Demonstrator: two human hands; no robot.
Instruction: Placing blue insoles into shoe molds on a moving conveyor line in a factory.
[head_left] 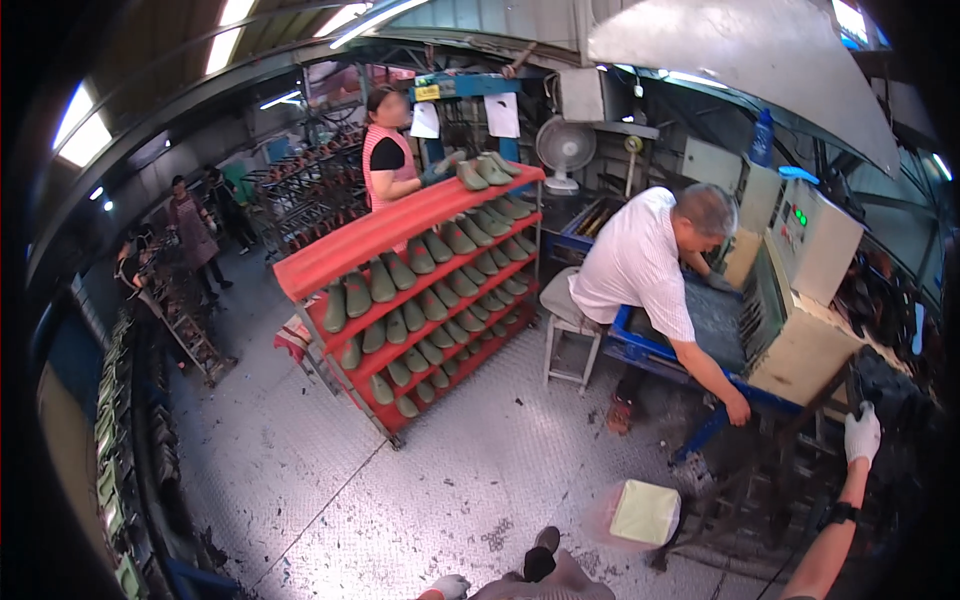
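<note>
My right hand, in a white glove, reaches out at the right beside a rack of dark pieces. Its fingers look curled in against that rack; what they grip is lost in the dark. A black band circles my right wrist. Low in the view, my left hand, gloved in white as well, hangs by my legs. The lower edge cuts it off, and its fingers are too small to read. Near my feet on the floor stands a pale yellow square-topped item with clear plastic around it.
A red shelf cart holds rows of green shoe lasts. A seated co-worker leans over a blue-framed machine, one arm stretched toward my side. Another person stands behind the cart. A stool, fan and left-hand conveyor surround the floor.
</note>
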